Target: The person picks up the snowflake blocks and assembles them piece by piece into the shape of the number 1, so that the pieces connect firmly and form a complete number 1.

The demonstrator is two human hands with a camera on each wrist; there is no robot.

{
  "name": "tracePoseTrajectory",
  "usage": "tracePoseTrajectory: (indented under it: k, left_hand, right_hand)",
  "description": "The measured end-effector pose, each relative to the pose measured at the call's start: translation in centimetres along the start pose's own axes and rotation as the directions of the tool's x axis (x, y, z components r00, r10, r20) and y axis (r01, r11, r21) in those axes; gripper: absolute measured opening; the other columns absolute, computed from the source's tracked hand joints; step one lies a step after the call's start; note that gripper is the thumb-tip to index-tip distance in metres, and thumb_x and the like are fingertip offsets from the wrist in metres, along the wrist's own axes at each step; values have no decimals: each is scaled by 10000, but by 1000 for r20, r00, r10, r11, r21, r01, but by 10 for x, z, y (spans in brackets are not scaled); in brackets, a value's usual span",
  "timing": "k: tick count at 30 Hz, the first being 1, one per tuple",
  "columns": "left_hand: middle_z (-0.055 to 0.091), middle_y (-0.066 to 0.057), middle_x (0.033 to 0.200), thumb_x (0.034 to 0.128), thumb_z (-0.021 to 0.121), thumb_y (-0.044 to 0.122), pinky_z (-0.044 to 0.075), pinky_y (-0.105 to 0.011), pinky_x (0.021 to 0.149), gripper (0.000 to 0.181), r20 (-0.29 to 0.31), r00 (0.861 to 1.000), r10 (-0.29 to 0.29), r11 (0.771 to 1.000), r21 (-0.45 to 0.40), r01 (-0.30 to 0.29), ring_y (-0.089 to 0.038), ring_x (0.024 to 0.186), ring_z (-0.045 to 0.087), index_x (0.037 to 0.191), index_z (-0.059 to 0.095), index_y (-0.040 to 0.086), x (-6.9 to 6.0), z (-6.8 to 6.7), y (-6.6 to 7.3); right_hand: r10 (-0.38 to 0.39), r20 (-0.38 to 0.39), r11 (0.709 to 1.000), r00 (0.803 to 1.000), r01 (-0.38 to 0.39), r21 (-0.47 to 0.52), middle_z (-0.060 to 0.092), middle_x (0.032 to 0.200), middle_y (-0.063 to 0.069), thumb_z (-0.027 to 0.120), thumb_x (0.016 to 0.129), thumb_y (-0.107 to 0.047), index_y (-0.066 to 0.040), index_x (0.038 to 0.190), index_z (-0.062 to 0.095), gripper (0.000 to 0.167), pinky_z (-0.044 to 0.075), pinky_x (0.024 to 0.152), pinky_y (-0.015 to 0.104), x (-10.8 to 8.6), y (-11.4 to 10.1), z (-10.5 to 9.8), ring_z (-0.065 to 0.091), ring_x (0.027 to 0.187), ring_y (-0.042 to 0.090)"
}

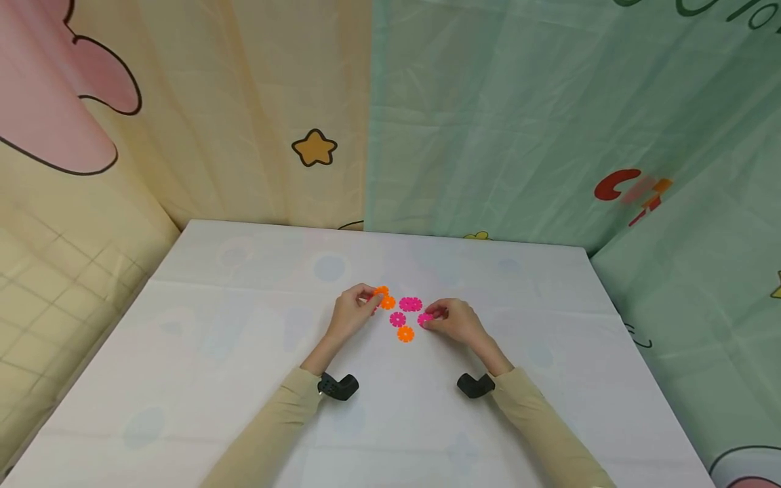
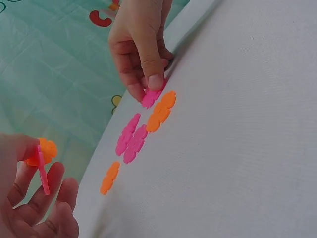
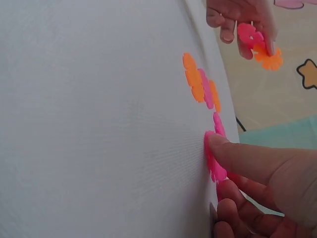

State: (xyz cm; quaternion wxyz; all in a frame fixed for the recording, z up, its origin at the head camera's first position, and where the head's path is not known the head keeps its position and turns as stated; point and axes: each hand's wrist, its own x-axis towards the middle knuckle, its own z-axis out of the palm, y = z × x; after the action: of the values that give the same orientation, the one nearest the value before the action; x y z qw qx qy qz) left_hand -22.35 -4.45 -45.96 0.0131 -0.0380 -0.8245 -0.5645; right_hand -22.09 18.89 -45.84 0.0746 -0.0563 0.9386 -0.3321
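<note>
My left hand (image 1: 354, 313) pinches an orange flower-shaped disc (image 2: 48, 150) and a pink flower-shaped disc (image 2: 43, 171) between thumb and fingers. The two discs stand at an angle to each other and look slotted together, held above the table. Over at the right, my right hand (image 1: 454, 320) grips another pink flower-shaped disc (image 3: 212, 156) at the tabletop, its thumb on the face and the fingers behind. Between the hands lie loose discs: an orange one (image 1: 405, 334) nearest me, a pink one (image 1: 398, 319), more pink (image 1: 411, 304) behind it, and another orange one (image 1: 387, 303).
The discs lie on a white cloth-covered table (image 1: 244, 352) with faint pastel spots. Printed curtains (image 1: 476, 135) hang behind and beside it. A black wrist device (image 1: 339, 387) sits on the left wrist, and a similar device (image 1: 476, 385) on the right.
</note>
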Motion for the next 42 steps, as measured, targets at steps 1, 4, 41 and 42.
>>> tracePoseTrajectory:
  k: [1, 4, 41, 42]
  left_hand:
    - [662, -131, 855, 906, 652, 167, 441, -183, 544, 180, -2, 1000, 0, 1000, 0, 0, -134, 574, 564, 1000, 678, 16, 0, 0, 0]
    - [664, -131, 848, 911, 648, 175, 448, -183, 555, 179, -4, 1000, 4, 1000, -5, -4, -162, 591, 588, 987, 677, 15, 1, 1, 2]
    - [642, -108, 816, 952, 581, 144, 429, -214, 584, 92, 82, 994, 74, 997, 16, -75, -152, 632, 536, 952, 607, 56, 3, 11, 1]
    - [644, -105, 809, 946, 590, 147, 430, -215, 586, 94, 78, 994, 79, 997, 22, -81, -147, 631, 535, 956, 615, 57, 3, 11, 1]
  right_hand:
    - [-2, -1, 1000, 1000, 2, 4, 663, 841, 29, 791, 787, -219, -83, 986, 707, 256, 455, 659, 243, 0, 0, -1, 539, 747, 161]
    - [-12, -5, 1000, 1000, 12, 8, 665, 843, 44, 783, 793, -197, -66, 971, 691, 240, 459, 660, 248, 0, -1, -3, 548, 743, 164]
    - [-29, -225, 975, 974, 77, 208, 621, 726, 95, 651, 896, -143, -50, 1068, 700, 202, 442, 516, 192, 7, -26, -4, 528, 548, 147]
    - [-33, -230, 974, 973, 83, 211, 619, 725, 96, 651, 895, -143, -50, 1070, 699, 204, 434, 509, 196, 7, -27, -4, 522, 545, 150]
